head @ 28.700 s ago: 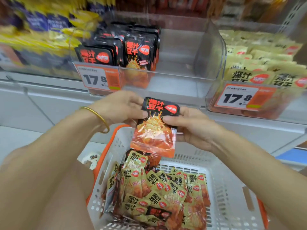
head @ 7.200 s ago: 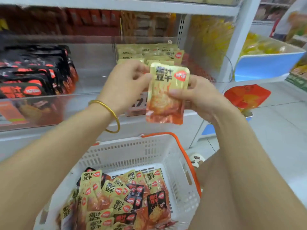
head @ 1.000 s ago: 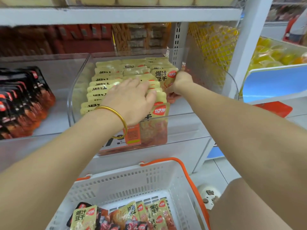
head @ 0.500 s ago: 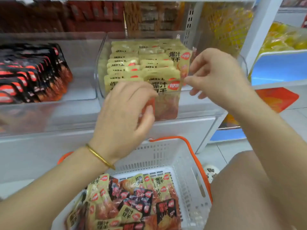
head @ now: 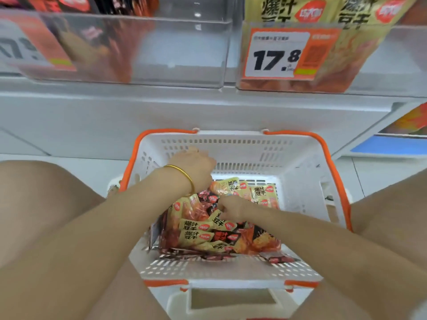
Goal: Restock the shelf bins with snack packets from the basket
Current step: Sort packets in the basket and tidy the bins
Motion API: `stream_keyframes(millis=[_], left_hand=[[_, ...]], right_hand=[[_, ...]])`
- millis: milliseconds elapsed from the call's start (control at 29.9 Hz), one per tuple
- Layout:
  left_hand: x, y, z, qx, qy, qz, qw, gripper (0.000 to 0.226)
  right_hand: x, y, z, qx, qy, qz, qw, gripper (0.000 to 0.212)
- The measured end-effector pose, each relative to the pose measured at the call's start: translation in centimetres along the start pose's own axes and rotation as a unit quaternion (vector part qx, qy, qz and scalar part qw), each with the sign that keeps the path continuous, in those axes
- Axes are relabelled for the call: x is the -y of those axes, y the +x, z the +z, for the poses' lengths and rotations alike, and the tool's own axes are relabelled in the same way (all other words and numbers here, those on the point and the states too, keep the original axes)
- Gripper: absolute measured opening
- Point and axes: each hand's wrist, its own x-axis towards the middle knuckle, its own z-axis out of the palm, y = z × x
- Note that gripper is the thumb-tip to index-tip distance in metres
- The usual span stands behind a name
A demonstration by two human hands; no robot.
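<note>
Both hands are reaching into the basket [head: 233, 144], the right hand [head: 231, 207] curling onto the heaped packets [head: 221, 227], the left hand [head: 196, 167] grip indeterminate; packets are probably light, slippery, best pinched by an edge.

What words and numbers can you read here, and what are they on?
"17.8": orange price tag on the right bin's front.
"爆汁豆干": yellow packets in that bin, and yellow basket packets.
Left price tag: too blurred to read.
Tag's small print, red round logos: too small.
</note>
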Motion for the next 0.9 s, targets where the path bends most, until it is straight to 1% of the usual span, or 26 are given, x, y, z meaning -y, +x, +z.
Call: stream_keyframes(millis=[67, 100, 200, 267, 334, 367, 401, 468, 501, 534, 568, 601, 634, 668, 735, 768, 801, 835, 868, 902], left_hand=[[0.1, 0.1, 0.0, -0.004, -0.010, 0.000, 1.000, 0.031], [0.1, 0.2, -0.2, -0.005, -0.015, -0.003, 1.000, 0.030], [-0.3, 0.7, -0.2, 0.003, -0.036, -0.006, 0.999, 0.032], [-0.7, 0.8, -0.3, 0.040, -0.085, -0.010, 0.996, 0.034], [-1.2, 0.9, -0.6, 0.087, -0.164, -0.003, 0.983, 0.038], [-1.5, 0.8, -0.8, 0.097, -0.200, 0.002, 0.975, 0.038], [-1.8, 0.8, -1.0, 0.094, -0.229, 0.008, 0.969, 0.034], [-2.4, 0.5, -1.8, 0.047, -0.274, 0.020, 0.960, 0.023], [-2.6, 0.2, -2.4, 0.021, -0.306, 0.021, 0.952, 0.020], [-2.7, 0.0, -3.0, -0.005, -0.356, 0.021, 0.934, 0.017], [-2.8, -0.4, -3.6, -0.030, -0.424, 0.022, 0.905, 0.013], [-2.9, -0.8, -4.3, -0.050, -0.489, 0.021, 0.871, 0.009], [-3.1, -1.3, -5.1, -0.067, -0.535, 0.017, 0.842, 0.009], [-3.5, -1.7, -5.8, -0.082, -0.566, 0.010, 0.820, 0.008], [-4.3, -2.2, -7.3, -0.103, -0.609, -0.005, 0.786, 0.011], [-4.9, -2.6, -8.2, -0.109, -0.626, -0.003, 0.772, 0.011], [-5.4, -2.8, -9.1, -0.118, -0.634, 0.006, 0.764, 0.008], [-5.9, -2.9, -10.2, -0.134, -0.621, 0.016, 0.773, 0.003], [-6.3, -3.0, -11.5, -0.156, -0.585, 0.023, 0.795, 0.003], [-6.7, -3.1, -13.0, -0.183, -0.543, 0.028, 0.819, 0.010]], right_hand=[[0.1, 1.1, 0.9, -0.012, -0.013, -0.016, 1.000, 0.035], [0.1, 1.2, 0.4, -0.011, -0.022, -0.029, 0.999, 0.038], [-0.2, -0.3, -3.8, -0.009, -0.047, -0.072, 0.996, 0.037], [-0.4, -2.6, -7.7, -0.024, -0.049, -0.076, 0.996, 0.036], [-0.8, -5.4, -10.8, -0.059, -0.034, -0.075, 0.995, 0.041], [-0.9, -6.9, -11.9, -0.077, -0.020, -0.071, 0.994, 0.042], [-0.9, -8.4, -12.8, -0.091, 0.002, -0.065, 0.994, 0.041], [-1.0, -11.0, -13.8, -0.136, 0.055, -0.054, 0.988, 0.031], [-1.1, -12.1, -14.1, -0.174, 0.093, -0.044, 0.979, 0.022], [-1.4, -13.1, -14.2, -0.222, 0.150, -0.033, 0.963, 0.015], [-1.9, -14.3, -14.2, -0.261, 0.238, -0.019, 0.935, 0.013], [-2.4, -15.3, -14.1, -0.278, 0.343, -0.008, 0.897, 0.014], [-2.9, -16.4, -14.0, -0.269, 0.432, 0.000, 0.861, 0.017], [-3.3, -17.4, -13.7, -0.242, 0.485, 0.001, 0.840, 0.021], [-3.4, -18.7, -13.2, -0.195, 0.528, -0.015, 0.826, 0.029], [-3.2, -19.1, -13.0, -0.196, 0.543, -0.026, 0.816, 0.030], [-3.0, -19.8, -13.0, -0.213, 0.555, -0.036, 0.803, 0.029], [-3.0, -20.6, -13.3, -0.235, 0.562, -0.047, 0.792, 0.027], [-3.2, -21.8, -13.9, -0.254, 0.565, -0.063, 0.783, 0.026], [-3.5, -23.3, -14.7, -0.266, 0.565, -0.082, 0.776, 0.025]])
